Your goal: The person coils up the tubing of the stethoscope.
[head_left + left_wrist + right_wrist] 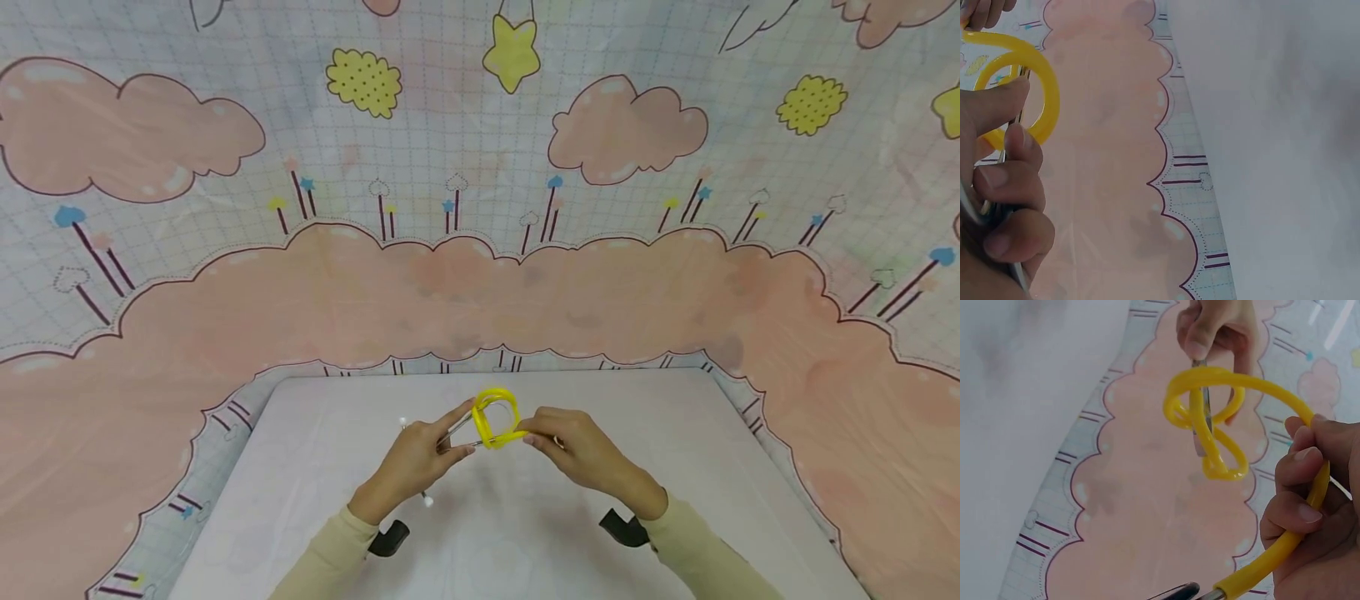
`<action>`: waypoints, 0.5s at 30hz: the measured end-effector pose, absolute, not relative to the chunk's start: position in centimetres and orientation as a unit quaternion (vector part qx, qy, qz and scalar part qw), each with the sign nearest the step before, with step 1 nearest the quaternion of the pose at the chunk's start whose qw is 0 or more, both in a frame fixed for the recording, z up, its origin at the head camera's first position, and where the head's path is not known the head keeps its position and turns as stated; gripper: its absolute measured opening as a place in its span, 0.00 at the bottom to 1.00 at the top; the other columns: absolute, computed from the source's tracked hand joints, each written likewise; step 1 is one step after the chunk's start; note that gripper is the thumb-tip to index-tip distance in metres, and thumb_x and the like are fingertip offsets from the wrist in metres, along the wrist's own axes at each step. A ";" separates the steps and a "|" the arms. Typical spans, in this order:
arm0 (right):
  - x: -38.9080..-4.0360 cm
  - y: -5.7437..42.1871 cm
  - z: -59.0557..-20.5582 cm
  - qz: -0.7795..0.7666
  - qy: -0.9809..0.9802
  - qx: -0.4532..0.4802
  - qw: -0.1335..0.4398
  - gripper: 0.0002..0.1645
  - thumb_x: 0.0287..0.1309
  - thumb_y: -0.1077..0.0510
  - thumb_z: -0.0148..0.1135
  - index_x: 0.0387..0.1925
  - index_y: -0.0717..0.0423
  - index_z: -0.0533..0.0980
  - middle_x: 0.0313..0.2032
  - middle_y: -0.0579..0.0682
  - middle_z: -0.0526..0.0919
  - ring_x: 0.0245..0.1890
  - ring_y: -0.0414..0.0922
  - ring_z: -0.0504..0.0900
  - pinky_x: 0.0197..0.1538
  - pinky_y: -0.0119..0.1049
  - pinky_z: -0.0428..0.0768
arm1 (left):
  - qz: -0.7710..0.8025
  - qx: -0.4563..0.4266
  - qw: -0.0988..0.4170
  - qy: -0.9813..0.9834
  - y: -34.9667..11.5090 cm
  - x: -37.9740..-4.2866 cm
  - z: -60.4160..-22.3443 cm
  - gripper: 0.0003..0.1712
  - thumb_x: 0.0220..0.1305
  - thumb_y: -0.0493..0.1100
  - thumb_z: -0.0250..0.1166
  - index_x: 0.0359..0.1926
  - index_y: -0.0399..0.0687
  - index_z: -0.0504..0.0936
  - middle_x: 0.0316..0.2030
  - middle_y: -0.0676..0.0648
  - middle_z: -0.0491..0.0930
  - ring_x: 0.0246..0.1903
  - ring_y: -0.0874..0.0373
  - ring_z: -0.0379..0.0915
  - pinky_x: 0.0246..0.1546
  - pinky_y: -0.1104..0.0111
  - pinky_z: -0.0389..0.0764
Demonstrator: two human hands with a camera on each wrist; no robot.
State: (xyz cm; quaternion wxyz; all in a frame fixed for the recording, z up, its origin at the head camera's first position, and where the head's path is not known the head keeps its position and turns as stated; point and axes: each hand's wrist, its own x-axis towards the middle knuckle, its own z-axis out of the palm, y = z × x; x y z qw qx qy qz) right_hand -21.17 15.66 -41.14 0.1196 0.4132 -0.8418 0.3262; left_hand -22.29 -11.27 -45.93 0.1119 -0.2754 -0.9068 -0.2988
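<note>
The yellow tube (480,423) is found looped around a two-pronged metal tool (1205,400) above the desk (525,550), at two o'clock from the left hand (423,457). The tool is gripped by that hand's fingers, seemingly to steady the loops; the tube's trailing length is pinched by the right hand (577,450), presumably for tension control.
</note>
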 end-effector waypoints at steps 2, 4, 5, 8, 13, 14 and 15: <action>-21.3 15.6 -40.9 0.323 -0.845 0.409 0.119 0.10 0.61 0.54 0.58 0.42 0.50 0.80 0.26 0.40 0.76 0.23 0.30 0.66 0.25 0.22 0.69 | -0.291 -0.283 0.097 -0.909 -11.1 -22.1 -45.7 0.40 0.56 0.54 0.66 0.68 0.71 0.59 0.11 0.63 0.62 0.12 0.74 0.53 0.17 0.78 0.64; -21.4 15.6 -40.7 0.319 -0.843 0.413 0.128 0.09 0.59 0.56 0.60 0.41 0.49 0.81 0.26 0.41 0.77 0.23 0.30 0.67 0.25 0.22 0.70 | -0.281 -0.290 0.083 -0.911 -11.0 -21.8 -45.5 0.40 0.57 0.54 0.65 0.68 0.72 0.58 0.11 0.63 0.63 0.12 0.74 0.54 0.17 0.78 0.64; -21.5 15.6 -40.7 0.317 -0.841 0.418 0.134 0.09 0.59 0.57 0.60 0.41 0.49 0.81 0.27 0.41 0.77 0.24 0.30 0.67 0.26 0.21 0.70 | -0.278 -0.294 0.079 -0.911 -11.0 -21.7 -45.4 0.40 0.57 0.55 0.65 0.68 0.72 0.58 0.11 0.63 0.63 0.12 0.74 0.54 0.17 0.78 0.64; -21.7 15.6 -40.5 0.312 -0.829 0.437 0.157 0.09 0.57 0.59 0.62 0.40 0.50 0.81 0.28 0.40 0.77 0.24 0.30 0.68 0.27 0.20 0.70 | -0.271 -0.306 0.067 -0.910 -10.8 -21.4 -45.3 0.39 0.57 0.56 0.65 0.68 0.74 0.57 0.12 0.63 0.63 0.12 0.74 0.54 0.17 0.78 0.64; -22.1 15.7 -40.1 0.313 -0.821 0.448 0.165 0.09 0.58 0.56 0.61 0.39 0.53 0.81 0.28 0.39 0.77 0.24 0.30 0.67 0.27 0.19 0.69 | -0.293 -0.331 0.042 -0.896 -10.7 -21.0 -45.1 0.39 0.57 0.56 0.64 0.68 0.73 0.58 0.11 0.64 0.60 0.12 0.74 0.52 0.16 0.79 0.60; -22.1 15.7 -40.0 0.313 -0.821 0.448 0.166 0.09 0.57 0.56 0.61 0.39 0.53 0.81 0.28 0.39 0.77 0.24 0.30 0.67 0.26 0.20 0.69 | -0.298 -0.338 0.039 -0.892 -10.7 -21.0 -45.0 0.39 0.57 0.56 0.65 0.68 0.72 0.58 0.11 0.64 0.60 0.12 0.74 0.51 0.16 0.79 0.59; -22.2 15.7 -39.9 0.315 -0.820 0.448 0.167 0.09 0.57 0.56 0.62 0.39 0.53 0.81 0.28 0.39 0.77 0.24 0.30 0.67 0.26 0.20 0.69 | -0.303 -0.346 0.038 -0.887 -10.6 -20.9 -44.9 0.39 0.57 0.56 0.65 0.68 0.72 0.59 0.11 0.64 0.59 0.12 0.74 0.51 0.16 0.79 0.59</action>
